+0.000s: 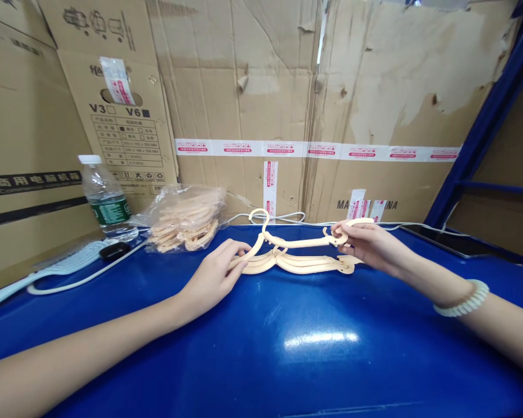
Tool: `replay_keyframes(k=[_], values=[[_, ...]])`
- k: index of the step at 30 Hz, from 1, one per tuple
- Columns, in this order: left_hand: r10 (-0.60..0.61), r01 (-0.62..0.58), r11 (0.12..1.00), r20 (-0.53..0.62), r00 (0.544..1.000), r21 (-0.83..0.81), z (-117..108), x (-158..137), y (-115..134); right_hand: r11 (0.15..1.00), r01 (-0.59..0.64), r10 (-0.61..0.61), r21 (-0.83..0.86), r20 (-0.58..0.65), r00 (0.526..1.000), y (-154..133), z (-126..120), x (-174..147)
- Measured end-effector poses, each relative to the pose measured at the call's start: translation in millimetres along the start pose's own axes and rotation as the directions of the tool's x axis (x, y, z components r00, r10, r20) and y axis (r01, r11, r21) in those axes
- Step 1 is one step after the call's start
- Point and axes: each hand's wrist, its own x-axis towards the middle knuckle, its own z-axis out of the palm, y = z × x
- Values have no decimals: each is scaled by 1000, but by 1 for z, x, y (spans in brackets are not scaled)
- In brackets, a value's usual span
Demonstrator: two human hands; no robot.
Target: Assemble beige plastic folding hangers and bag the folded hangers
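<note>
Between my two hands is a cream plastic clothes hanger, its round hook pointing up and away from me. Fingers and thumb of my left hand are closed on its left arm. My right hand pinches its right end, where a small curled notch shows. Just under it, more hangers of the same kind lie stacked on the blue table; their left ends are partly hidden by my left hand. A clear plastic bag full of similar cream hangers rests to the left.
At the left stand a water bottle, a small black case and a light blue face mask. A white cable runs along the back. A dark flat device lies back right. Cardboard walls the table's far side.
</note>
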Motion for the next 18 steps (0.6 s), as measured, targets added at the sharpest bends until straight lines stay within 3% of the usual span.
replay_keyframes(k=[4, 7, 10, 12, 14, 18], values=[[36, -37, 999, 37, 999, 4, -3, -1, 2, 1000, 8, -8, -25, 11, 1000, -10, -29, 5], [116, -125, 990, 128, 985, 66, -8, -1, 6, 965, 6, 32, -261, 140, 990, -20, -51, 5], [177, -216, 960, 215, 961, 179, -11, -1, 9, 819, 132, 101, -559, 368, 924, -28, -59, 3], [175, -234, 948, 260, 949, 216, -12, -2, 9, 734, 190, 171, -652, 448, 877, -30, -56, 1], [154, -229, 943, 294, 943, 241, -11, -2, 8, 662, 212, 216, -719, 454, 865, -30, -51, 0], [118, -220, 930, 327, 938, 295, -11, -2, 6, 502, 275, 189, -820, 414, 891, -25, -43, 0]])
